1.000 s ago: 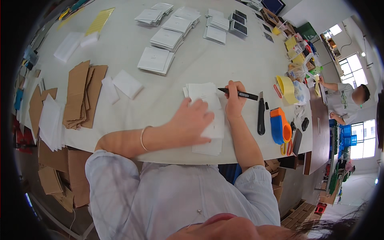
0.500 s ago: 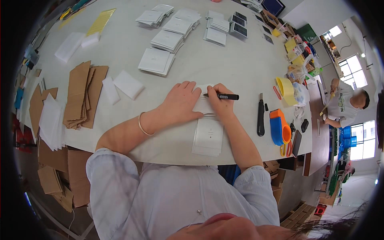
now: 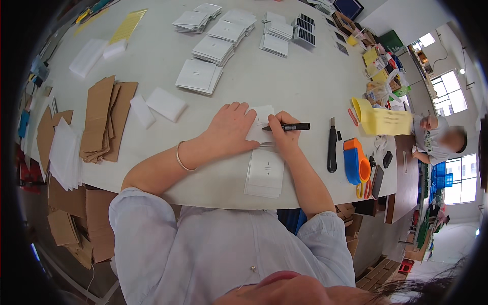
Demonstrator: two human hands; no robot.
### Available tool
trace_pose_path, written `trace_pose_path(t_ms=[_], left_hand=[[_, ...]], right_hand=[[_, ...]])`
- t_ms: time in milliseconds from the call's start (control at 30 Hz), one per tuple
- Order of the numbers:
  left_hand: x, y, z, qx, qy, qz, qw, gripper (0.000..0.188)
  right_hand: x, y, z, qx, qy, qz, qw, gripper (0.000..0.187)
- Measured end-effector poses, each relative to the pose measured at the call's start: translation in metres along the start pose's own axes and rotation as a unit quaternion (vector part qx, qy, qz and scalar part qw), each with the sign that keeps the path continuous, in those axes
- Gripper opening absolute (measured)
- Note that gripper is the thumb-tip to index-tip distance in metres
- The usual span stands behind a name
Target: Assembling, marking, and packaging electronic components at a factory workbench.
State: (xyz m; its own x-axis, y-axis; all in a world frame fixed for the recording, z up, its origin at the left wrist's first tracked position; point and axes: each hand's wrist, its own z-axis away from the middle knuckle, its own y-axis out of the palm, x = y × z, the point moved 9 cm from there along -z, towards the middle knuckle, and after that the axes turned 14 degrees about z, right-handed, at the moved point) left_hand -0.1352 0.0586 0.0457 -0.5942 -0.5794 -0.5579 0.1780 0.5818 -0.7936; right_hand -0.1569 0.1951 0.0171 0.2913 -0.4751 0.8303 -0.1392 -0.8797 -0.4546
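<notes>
My right hand point(image 3: 285, 136) grips a black marker point(image 3: 299, 126), its tip on or just over a white flat panel point(image 3: 262, 113). Fine dark marks show on that panel near the tip. My left hand point(image 3: 230, 127) lies flat with fingers stretched, its edge and thumb holding the panel's left side. Nearer to my body, a stack of similar white panels point(image 3: 264, 175) lies just below my hands, with small printed marks on the top one.
Several stacks of white panels point(image 3: 195, 75) stand farther back. Cardboard pieces point(image 3: 99, 119) and white foam blocks point(image 3: 166, 105) lie left. At right are a utility knife point(image 3: 332, 147), an orange-and-blue tape dispenser point(image 3: 357, 161) and a yellow sheet point(image 3: 389, 121). Beyond stands another person point(image 3: 438, 140).
My right hand has shifted slightly down and right with the marker, uncovering marks on the panel. The yellow sheet at right now stretches farther toward the other person. My left hand stays put.
</notes>
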Motion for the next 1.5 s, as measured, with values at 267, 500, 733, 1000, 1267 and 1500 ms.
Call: trace_pose_path(t_ms=[267, 500, 733, 1000, 1267, 1500], left_hand=[[0.002, 0.004, 0.0, 0.021, -0.013, 0.01, 1.0, 0.059], [0.001, 0.005, 0.001, 0.015, -0.013, 0.007, 1.0, 0.058], [-0.005, 0.002, -0.006, -0.004, 0.023, 0.025, 0.999, 0.057], [-0.054, 0.003, 0.02, 0.038, 0.082, -0.002, 0.996, 0.057], [-0.081, 0.033, 0.044, 0.111, 0.128, -0.015, 0.985, 0.052], [-0.018, 0.0, 0.004, -0.044, 0.061, -0.056, 0.996, 0.059]], right_hand=[[0.01, 0.005, 0.0, 0.014, -0.044, 0.03, 0.998, 0.026], [0.003, 0.002, 0.0, -0.012, -0.029, 0.019, 0.999, 0.026], [-0.006, -0.017, 0.002, -0.051, 0.033, -0.066, 0.996, 0.026], [-0.033, -0.025, -0.003, -0.128, 0.124, -0.224, 0.958, 0.021], [-0.033, -0.013, -0.003, -0.091, 0.132, -0.219, 0.963, 0.017], [-0.016, -0.02, -0.003, -0.068, 0.066, -0.073, 0.993, 0.021]])
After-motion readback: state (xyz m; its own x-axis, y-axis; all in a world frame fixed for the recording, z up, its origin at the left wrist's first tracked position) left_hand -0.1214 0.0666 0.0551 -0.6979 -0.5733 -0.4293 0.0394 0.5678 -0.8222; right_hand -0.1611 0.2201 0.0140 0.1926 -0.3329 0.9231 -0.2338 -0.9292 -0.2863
